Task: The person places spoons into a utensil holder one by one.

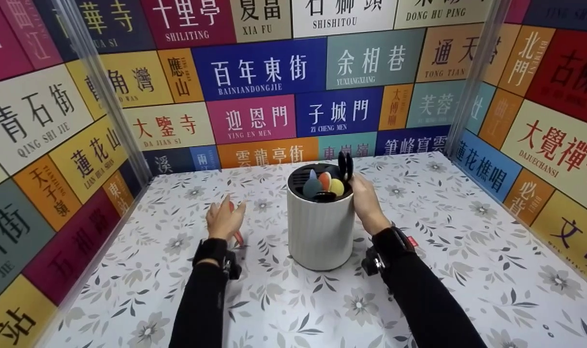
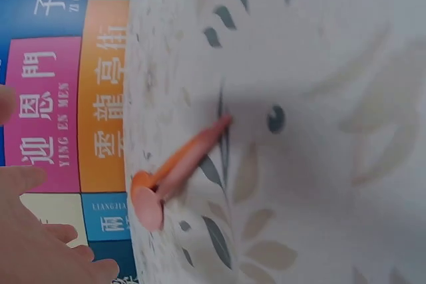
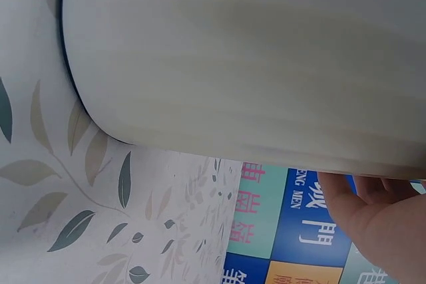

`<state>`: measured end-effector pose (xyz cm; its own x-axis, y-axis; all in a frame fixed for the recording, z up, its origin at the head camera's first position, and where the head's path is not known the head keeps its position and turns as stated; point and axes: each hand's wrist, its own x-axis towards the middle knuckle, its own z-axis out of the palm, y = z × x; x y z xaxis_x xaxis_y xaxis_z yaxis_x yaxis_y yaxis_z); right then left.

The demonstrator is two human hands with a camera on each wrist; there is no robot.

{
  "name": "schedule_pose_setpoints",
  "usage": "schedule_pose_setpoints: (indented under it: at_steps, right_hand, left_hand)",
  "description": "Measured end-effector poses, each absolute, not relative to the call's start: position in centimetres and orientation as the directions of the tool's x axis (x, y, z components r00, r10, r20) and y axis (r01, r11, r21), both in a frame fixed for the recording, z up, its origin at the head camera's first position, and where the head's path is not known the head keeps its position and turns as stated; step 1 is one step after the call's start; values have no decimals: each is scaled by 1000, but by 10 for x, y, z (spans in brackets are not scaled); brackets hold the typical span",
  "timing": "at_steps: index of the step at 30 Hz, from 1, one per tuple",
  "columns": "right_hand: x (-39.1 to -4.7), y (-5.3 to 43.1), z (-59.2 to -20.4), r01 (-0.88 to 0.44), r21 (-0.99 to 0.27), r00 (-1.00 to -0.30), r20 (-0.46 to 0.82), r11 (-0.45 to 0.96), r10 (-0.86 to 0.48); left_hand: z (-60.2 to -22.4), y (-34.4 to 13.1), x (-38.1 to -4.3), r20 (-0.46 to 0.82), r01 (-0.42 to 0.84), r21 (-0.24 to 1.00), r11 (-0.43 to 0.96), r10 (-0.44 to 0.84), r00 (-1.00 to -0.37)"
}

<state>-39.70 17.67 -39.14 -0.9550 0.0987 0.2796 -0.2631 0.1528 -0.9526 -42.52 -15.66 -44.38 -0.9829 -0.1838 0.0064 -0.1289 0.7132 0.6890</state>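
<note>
A white ribbed utensil holder (image 1: 320,234) stands upright on the table, with a black slotted top. Rounded dark grey, orange and yellow heads (image 1: 337,187) stick out of it, and tall black loops (image 1: 345,166) rise at its right rim. My right hand (image 1: 367,199) grips the holder's right side near the rim; some fingers (image 3: 339,197) pass behind its wall. To the left, my left hand (image 1: 226,219) hovers above an orange-and-pink utensil (image 2: 190,164) with two round ends. That utensil lies on the table, apart from the spread left fingers (image 2: 60,232) in the left wrist view.
The table (image 1: 143,290) wears a white cloth with grey flowers and leaves. Colourful sign panels (image 1: 259,67) enclose it at the back and both sides. Clear corner strips (image 1: 477,72) run up where the panels meet.
</note>
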Motion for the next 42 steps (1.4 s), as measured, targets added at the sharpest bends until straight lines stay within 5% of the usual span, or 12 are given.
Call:
schedule_pose_setpoints:
  at_steps: [16, 36, 42]
  right_hand:
    - [-399, 174, -390, -256, -956, -956, 272, 146, 106]
    - [-398, 176, -391, -262, -959, -959, 271, 105, 84]
    - [-398, 176, -391, -265, -956, -958, 276, 127, 80]
  left_hand:
    - [-468, -156, -419, -157, -241, 499, 833, -186, -970]
    - [-477, -162, -420, 71, -156, 414, 897, -203, -977]
    - [-474, -161, -420, 37, -173, 417, 892, -207, -978]
